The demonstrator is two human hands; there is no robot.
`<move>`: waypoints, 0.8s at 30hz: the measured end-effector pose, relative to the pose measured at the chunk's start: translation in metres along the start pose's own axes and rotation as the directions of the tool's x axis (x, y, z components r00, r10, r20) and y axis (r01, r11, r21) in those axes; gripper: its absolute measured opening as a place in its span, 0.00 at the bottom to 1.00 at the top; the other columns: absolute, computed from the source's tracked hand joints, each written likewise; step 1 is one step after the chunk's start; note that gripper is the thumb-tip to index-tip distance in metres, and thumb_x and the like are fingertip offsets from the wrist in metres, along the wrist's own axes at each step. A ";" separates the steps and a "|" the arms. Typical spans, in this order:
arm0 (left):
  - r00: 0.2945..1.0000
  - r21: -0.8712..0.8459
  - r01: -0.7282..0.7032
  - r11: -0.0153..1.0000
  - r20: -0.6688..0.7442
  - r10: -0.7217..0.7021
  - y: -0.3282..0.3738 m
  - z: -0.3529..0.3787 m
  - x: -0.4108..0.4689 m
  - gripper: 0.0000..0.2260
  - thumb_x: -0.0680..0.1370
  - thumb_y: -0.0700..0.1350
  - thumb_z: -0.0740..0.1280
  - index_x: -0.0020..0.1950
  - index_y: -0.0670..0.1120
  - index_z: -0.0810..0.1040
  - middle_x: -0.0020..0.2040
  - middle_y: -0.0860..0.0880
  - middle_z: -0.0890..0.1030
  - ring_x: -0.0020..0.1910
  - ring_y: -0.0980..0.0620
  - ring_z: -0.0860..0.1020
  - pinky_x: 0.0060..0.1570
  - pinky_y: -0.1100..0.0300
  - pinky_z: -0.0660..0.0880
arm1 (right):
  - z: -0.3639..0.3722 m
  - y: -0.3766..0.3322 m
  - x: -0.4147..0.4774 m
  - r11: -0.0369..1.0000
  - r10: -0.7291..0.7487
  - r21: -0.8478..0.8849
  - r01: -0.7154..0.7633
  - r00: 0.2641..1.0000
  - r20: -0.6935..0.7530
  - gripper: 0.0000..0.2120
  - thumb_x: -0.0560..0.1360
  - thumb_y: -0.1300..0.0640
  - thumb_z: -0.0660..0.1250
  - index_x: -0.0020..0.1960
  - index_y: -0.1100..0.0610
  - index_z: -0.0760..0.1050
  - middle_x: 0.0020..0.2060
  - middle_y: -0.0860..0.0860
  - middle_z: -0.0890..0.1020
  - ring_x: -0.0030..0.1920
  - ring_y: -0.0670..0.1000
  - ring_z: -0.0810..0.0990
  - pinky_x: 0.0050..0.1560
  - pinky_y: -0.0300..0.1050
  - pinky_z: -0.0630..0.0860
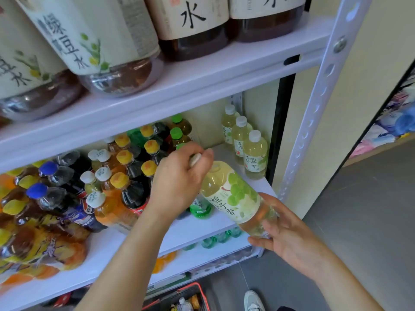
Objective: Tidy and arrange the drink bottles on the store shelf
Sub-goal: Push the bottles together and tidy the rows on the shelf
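A pale green grape drink bottle [233, 196] hangs tilted in front of the middle shelf [224, 216]. My left hand [179, 180] grips its white cap and neck. My right hand [289, 239] cups its base from below with curled fingers. Three matching bottles [254, 153] stand in a row at the shelf's right end. To the left, the shelf is crowded with bottles with yellow caps [124, 157], blue caps [37, 190], white caps [103, 173] and green caps [176, 132].
Large tea jugs [107, 41] fill the upper shelf. A green bottle [201, 208] stands just behind the held one. The white upright post [314, 113] bounds the shelf on the right. A red basket [186, 299] and a shoe [253, 301] are on the floor below.
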State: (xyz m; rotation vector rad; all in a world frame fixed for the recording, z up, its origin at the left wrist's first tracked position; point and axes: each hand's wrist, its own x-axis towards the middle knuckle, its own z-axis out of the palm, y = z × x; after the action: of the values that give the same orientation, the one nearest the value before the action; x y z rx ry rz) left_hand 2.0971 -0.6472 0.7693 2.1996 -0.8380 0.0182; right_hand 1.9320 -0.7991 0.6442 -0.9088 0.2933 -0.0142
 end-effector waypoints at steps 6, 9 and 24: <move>0.986 -0.277 0.104 0.955 0.156 -0.062 -0.007 -0.040 -0.017 0.11 0.84 0.50 0.59 0.52 0.48 0.79 0.33 0.57 0.78 0.33 0.56 0.75 0.34 0.62 0.72 | 0.037 -0.017 -0.007 0.992 0.111 0.074 -0.104 0.990 -0.090 0.31 0.66 0.37 0.69 0.57 0.61 0.80 0.43 0.68 0.81 0.31 0.59 0.80 0.27 0.45 0.78; 0.978 -0.243 0.067 0.968 0.207 -0.016 -0.011 -0.049 -0.024 0.10 0.83 0.50 0.59 0.56 0.49 0.78 0.48 0.44 0.81 0.48 0.43 0.78 0.50 0.47 0.75 | 0.050 -0.017 -0.012 0.982 0.187 0.028 -0.185 0.981 -0.059 0.32 0.66 0.33 0.63 0.50 0.60 0.84 0.37 0.67 0.81 0.25 0.57 0.77 0.23 0.43 0.74; 0.991 -0.405 0.065 0.912 -0.080 -0.107 -0.018 -0.049 -0.030 0.15 0.80 0.57 0.65 0.40 0.49 0.78 0.32 0.53 0.73 0.32 0.56 0.70 0.34 0.65 0.68 | 0.062 -0.022 -0.031 0.998 -0.045 -0.026 0.049 0.991 0.123 0.30 0.67 0.49 0.79 0.66 0.51 0.74 0.56 0.68 0.80 0.48 0.69 0.83 0.41 0.48 0.82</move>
State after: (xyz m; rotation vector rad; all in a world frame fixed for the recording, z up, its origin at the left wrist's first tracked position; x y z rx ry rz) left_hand 2.0962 -0.5890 0.7839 1.8277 -0.6226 -0.0793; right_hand 1.9211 -0.7606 0.7050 -0.9411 0.1583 0.0023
